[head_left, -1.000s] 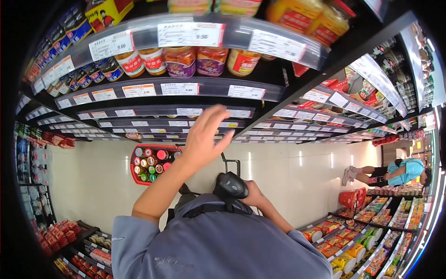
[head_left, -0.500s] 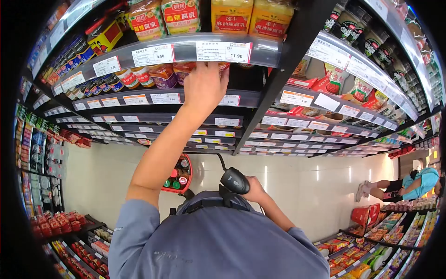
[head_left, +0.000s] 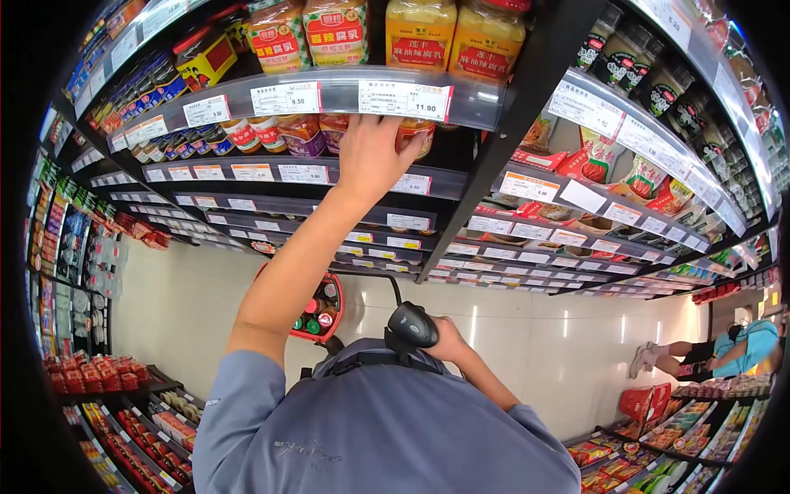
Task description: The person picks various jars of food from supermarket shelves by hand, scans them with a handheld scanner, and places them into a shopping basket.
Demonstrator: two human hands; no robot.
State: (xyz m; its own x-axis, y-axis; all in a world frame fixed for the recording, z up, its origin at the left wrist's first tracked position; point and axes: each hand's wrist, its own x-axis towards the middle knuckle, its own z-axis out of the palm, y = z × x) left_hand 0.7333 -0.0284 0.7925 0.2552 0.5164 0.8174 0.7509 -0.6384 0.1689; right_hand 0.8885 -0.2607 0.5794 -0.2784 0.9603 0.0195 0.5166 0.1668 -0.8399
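Note:
My left hand (head_left: 372, 156) reaches up into the shelf row under the 11.90 price tag. Its fingertips disappear behind the shelf edge. The thumb is spread to the right, against or just in front of a glass jar (head_left: 420, 136) with a red and yellow label; a firm grip on it cannot be made out. More jars (head_left: 303, 134) stand left of the fingers. Low in front of my body, my right hand (head_left: 448, 339) is closed around a black barcode scanner (head_left: 413, 324) with a cable.
Below my left arm stands a red shopping basket (head_left: 329, 309) holding several jars. Large jars (head_left: 420, 37) fill the shelf above. A dark upright post (head_left: 494, 156) divides the shelving. A person in turquoise (head_left: 745, 350) is at the far right, near red baskets (head_left: 646, 402).
The view has shifted, so the shelves sit lower and slightly right. My left thumb has spread away from the fingers, and more of the jar beside it shows. The scanner stays in my right hand.

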